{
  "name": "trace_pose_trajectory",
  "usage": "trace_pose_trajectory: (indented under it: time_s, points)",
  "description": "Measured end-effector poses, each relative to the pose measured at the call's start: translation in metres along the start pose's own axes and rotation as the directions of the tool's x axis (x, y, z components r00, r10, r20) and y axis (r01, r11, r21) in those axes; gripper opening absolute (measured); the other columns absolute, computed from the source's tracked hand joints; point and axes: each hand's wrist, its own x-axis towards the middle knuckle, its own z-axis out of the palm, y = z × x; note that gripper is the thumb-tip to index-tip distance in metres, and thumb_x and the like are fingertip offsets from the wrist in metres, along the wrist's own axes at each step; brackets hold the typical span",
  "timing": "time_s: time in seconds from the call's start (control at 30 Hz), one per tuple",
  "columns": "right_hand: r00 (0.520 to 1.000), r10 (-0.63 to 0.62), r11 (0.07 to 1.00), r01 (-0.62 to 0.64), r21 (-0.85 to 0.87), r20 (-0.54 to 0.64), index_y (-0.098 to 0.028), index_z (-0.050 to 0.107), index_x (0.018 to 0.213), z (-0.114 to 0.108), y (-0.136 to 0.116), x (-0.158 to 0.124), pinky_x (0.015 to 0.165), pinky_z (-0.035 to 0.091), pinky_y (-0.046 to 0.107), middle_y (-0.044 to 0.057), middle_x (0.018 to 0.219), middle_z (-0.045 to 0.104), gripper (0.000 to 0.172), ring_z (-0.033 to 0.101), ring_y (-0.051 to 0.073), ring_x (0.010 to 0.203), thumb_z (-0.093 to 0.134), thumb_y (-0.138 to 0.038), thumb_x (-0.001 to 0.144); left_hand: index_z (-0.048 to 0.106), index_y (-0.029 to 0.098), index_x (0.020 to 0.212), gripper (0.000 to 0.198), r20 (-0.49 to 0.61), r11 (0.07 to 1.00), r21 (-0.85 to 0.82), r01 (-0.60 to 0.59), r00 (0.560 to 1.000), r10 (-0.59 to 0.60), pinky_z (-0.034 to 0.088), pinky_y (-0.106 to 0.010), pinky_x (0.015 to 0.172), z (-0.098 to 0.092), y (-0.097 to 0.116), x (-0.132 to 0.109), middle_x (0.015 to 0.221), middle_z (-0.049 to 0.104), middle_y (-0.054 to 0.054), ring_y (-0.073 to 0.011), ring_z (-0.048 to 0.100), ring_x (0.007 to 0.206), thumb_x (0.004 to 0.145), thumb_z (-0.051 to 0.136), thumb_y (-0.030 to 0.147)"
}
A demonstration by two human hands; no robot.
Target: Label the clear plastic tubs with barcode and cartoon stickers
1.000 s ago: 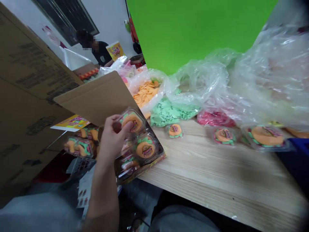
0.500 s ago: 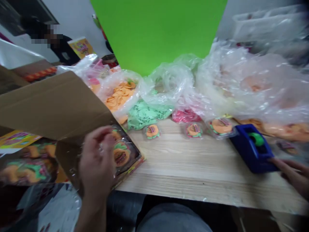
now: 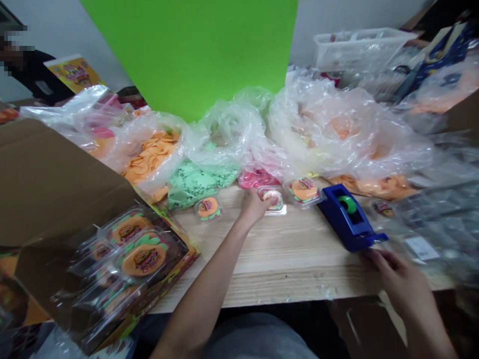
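Observation:
My left hand (image 3: 256,207) reaches out over the table, its fingers closed on a small clear plastic clamshell (image 3: 275,199) with burger-coloured pieces inside. At the cutter end of a blue tape dispenser (image 3: 346,219), the fingers of my right hand (image 3: 392,271) are pinched together; whatever is between them is too small to make out. A green roll (image 3: 347,204) sits in the dispenser. One filled clamshell (image 3: 208,208) lies left of my left hand and another (image 3: 304,190) to its right, beside the dispenser.
An open cardboard box (image 3: 179,259) with several filled clamshells stands at the left. Plastic bags of orange pieces (image 3: 151,154), green pieces (image 3: 204,179) and pink pieces (image 3: 258,177) line the back before a green board (image 3: 194,50). Clear plastic trays (image 3: 445,219) lie right. Someone sits far left.
My left hand has gone from the box to the middle clamshell and closed on it. My right hand stays at the dispenser's front end. The view has swung to the right.

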Motion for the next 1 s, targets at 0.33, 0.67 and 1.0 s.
trace_pose_trajectory:
  time_s: [0.33, 0.67, 1.0]
  points:
    - [0.784, -0.454, 0.85, 0.239, 0.468, 0.423, -0.021, 0.051, 0.068, 0.037, -0.103, -0.088, 0.055, 0.04, 0.021, -0.001, 0.062, 0.049, 0.024, 0.048, 0.012, 0.06, 0.048, -0.035, 0.087, 0.053, 0.026, 0.118, 0.049, 0.209, 0.893, -0.436, 0.113, 0.978, -0.022, 0.05, -0.025, 0.072, -0.074, 0.022, -0.091, 0.101, 0.065, -0.003, -0.0158, 0.062, 0.085, 0.073, 0.069, 0.037]
    - [0.803, -0.42, 0.883, 0.254, 0.395, 0.423, -0.019, 0.039, 0.06, 0.06, -0.143, -0.106, 0.046, 0.031, 0.018, -0.005, 0.053, 0.036, 0.027, 0.036, 0.008, 0.05, 0.048, -0.027, 0.084, 0.055, 0.032, 0.112, 0.049, 0.173, 0.833, -0.548, 0.075, 0.985, 0.025, 0.048, -0.015, 0.07, -0.096, 0.06, -0.13, 0.099, 0.065, 0.005, -0.01, 0.061, 0.085, 0.068, 0.076, 0.02]
    - [0.559, -0.456, 0.889, 0.259, 0.377, 0.692, -0.02, 0.053, 0.072, 0.056, -0.132, -0.102, 0.056, 0.043, 0.02, 0.001, 0.068, 0.054, 0.027, 0.051, 0.013, 0.064, 0.043, -0.039, 0.089, 0.057, 0.025, 0.11, 0.041, 0.355, 0.717, -0.632, 0.296, 0.932, -0.072, 0.046, -0.018, 0.069, -0.1, 0.04, -0.133, 0.091, 0.065, 0.002, -0.0092, 0.059, 0.077, 0.072, 0.073, 0.025]
